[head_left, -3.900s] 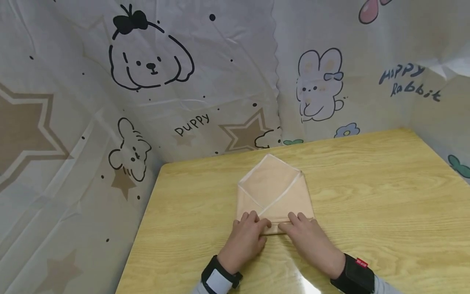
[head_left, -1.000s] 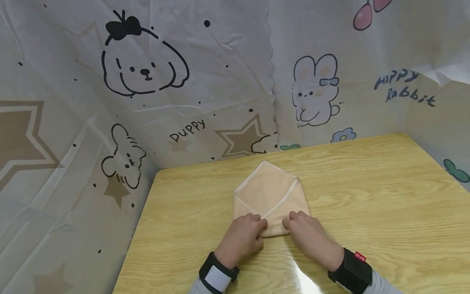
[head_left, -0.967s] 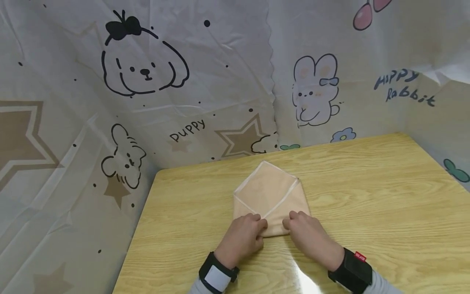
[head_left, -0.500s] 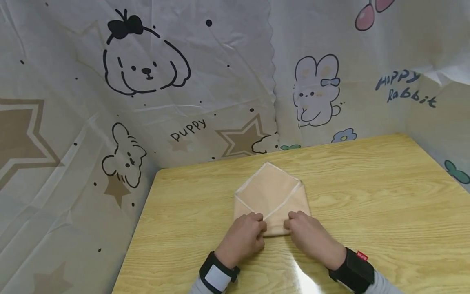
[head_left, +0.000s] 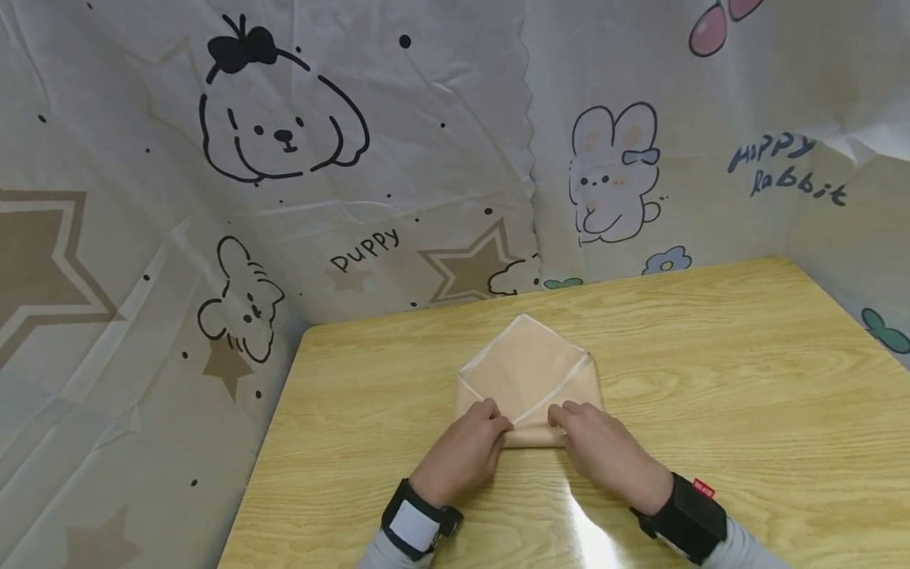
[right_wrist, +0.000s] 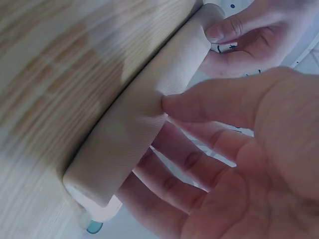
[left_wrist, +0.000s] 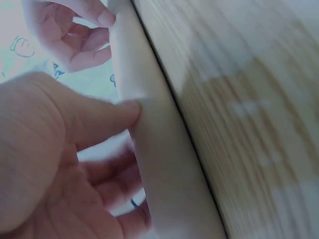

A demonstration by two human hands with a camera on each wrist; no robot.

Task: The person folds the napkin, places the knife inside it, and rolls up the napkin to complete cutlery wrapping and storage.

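Note:
A peach cloth (head_left: 526, 371) with white edging lies on the table, folded into an envelope shape whose point faces away from me. Its near edge is turned over into a thick roll, which both wrist views show close up as a smooth band (left_wrist: 159, 149). My left hand (head_left: 462, 446) pinches the roll left of its middle, thumb on the near side and fingers over the far side. To the right, my right hand (head_left: 607, 450) grips the same roll the same way, its thumb pressing a dent into the fabric (right_wrist: 134, 114). Bare cloth shows between the hands.
The wood-grain table (head_left: 725, 379) stretches out around the cloth. Behind it and at the left hangs a pale sheet (head_left: 441, 95) printed with cartoon animals and stars. Each wrist wears a black strap (head_left: 686, 518).
The cloth's near edge was flat half a second ago; now it is rolled over and lies slightly farther from me. Both hands have shifted a little away with it, keeping their hold.

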